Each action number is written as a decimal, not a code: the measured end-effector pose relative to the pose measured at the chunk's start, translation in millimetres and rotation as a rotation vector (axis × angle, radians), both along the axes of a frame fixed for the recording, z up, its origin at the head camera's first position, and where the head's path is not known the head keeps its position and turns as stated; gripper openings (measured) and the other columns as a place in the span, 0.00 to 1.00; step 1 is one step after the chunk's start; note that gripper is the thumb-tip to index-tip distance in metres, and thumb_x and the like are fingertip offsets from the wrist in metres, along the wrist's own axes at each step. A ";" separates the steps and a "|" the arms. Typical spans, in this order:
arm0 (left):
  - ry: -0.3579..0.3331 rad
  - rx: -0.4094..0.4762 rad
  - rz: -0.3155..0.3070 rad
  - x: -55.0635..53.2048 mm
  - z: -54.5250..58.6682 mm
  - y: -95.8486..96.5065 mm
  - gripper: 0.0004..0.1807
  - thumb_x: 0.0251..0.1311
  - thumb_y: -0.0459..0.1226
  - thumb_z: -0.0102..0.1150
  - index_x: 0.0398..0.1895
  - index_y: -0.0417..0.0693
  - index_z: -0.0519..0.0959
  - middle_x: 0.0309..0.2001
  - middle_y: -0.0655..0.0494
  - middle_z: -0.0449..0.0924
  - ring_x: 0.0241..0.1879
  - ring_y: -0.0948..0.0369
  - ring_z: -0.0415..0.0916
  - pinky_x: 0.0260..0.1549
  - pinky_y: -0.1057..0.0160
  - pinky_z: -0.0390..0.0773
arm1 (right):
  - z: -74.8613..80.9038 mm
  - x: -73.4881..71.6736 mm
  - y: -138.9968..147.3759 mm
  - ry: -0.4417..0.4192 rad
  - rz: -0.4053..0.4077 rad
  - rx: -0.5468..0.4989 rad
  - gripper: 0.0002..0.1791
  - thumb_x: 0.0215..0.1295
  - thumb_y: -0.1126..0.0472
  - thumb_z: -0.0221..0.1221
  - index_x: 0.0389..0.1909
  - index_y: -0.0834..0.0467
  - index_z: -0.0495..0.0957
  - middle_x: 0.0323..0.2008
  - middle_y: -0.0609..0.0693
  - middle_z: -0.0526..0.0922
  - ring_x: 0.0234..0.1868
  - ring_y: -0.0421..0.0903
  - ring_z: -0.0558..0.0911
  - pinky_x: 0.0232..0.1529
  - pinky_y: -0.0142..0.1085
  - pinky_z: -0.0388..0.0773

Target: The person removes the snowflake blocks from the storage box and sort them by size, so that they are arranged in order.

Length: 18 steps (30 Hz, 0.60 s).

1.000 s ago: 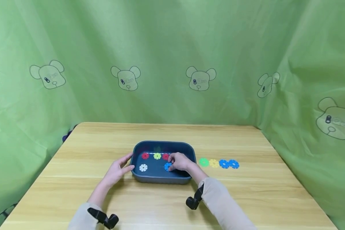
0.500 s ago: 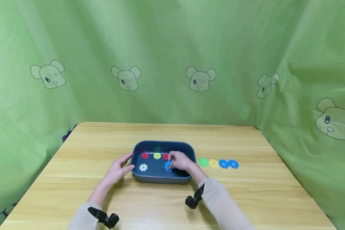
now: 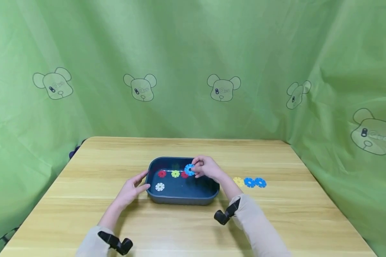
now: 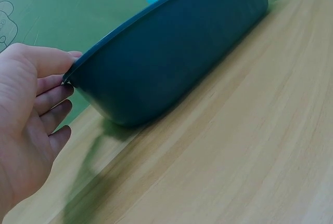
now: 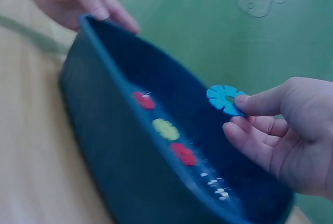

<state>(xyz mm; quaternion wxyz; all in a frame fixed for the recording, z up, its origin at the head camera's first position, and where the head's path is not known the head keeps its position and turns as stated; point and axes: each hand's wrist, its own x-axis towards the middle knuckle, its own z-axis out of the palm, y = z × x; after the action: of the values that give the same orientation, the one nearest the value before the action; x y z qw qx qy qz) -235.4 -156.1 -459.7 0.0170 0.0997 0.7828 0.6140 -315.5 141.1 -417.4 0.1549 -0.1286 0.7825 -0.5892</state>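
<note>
The right hand [image 3: 207, 167] pinches a blue disc [image 5: 221, 98] between thumb and fingers, holding it above the back right part of the bin. The left hand [image 3: 131, 189] is spread, thumb and fingertips touching the rim at the bin's left end. A green curtain [image 3: 180, 46] stands behind the back edge of the wooden surface [image 3: 292, 214]. About midway between the surface's side edges sits the dark bin [image 3: 183, 201]. Towards the surface's right edge, a yellow disc [image 3: 238, 182] and two more blue ones [image 3: 255, 182] lie in a row. Inside the bin, a red disc [image 3: 162, 174], a yellow-green disc [image 3: 175, 174] and another red one [image 3: 184, 175] line its back edge; a white disc [image 3: 159, 187] lies near its front left corner.
</note>
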 end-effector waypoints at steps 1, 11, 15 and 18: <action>0.002 0.003 -0.002 0.0 0.2 -0.1 0.30 0.59 0.29 0.56 0.65 0.32 0.61 0.66 0.37 0.57 0.67 0.42 0.49 0.66 0.49 0.50 | 3.6 -0.7 3.5 -0.002 -0.009 -0.011 0.10 0.60 0.74 0.57 0.41 0.71 0.70 0.26 0.53 0.76 0.23 0.45 0.79 0.33 0.43 0.83; -0.004 -0.014 -0.004 0.9 0.9 -0.2 0.31 0.59 0.30 0.56 0.65 0.32 0.60 0.66 0.37 0.57 0.67 0.42 0.49 0.65 0.49 0.51 | 20.7 -1.3 65.5 0.008 -0.095 -0.133 0.16 0.59 0.74 0.56 0.47 0.74 0.66 0.30 0.53 0.78 0.28 0.44 0.80 0.36 0.37 0.82; -0.008 -0.023 -0.003 0.2 0.0 -0.4 0.31 0.59 0.30 0.56 0.66 0.32 0.60 0.67 0.37 0.57 0.67 0.42 0.48 0.65 0.50 0.50 | 21.7 3.5 99.7 0.009 -0.148 -0.164 0.18 0.60 0.74 0.56 0.49 0.75 0.64 0.31 0.50 0.79 0.29 0.41 0.80 0.39 0.36 0.82; -0.010 -0.015 -0.003 0.0 -0.4 -0.8 0.31 0.60 0.31 0.56 0.66 0.32 0.59 0.67 0.37 0.56 0.67 0.43 0.48 0.66 0.50 0.50 | 17.9 6.8 127.9 0.025 -0.193 -0.188 0.21 0.61 0.72 0.56 0.51 0.76 0.62 0.31 0.48 0.79 0.30 0.41 0.81 0.39 0.33 0.81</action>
<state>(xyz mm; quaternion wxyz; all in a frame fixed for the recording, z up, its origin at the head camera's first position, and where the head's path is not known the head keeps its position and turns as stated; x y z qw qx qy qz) -235.4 -156.9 -460.1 0.0224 0.0975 0.7872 0.6085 -308.7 269.0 -399.5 0.0750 -0.0738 0.7342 -0.6707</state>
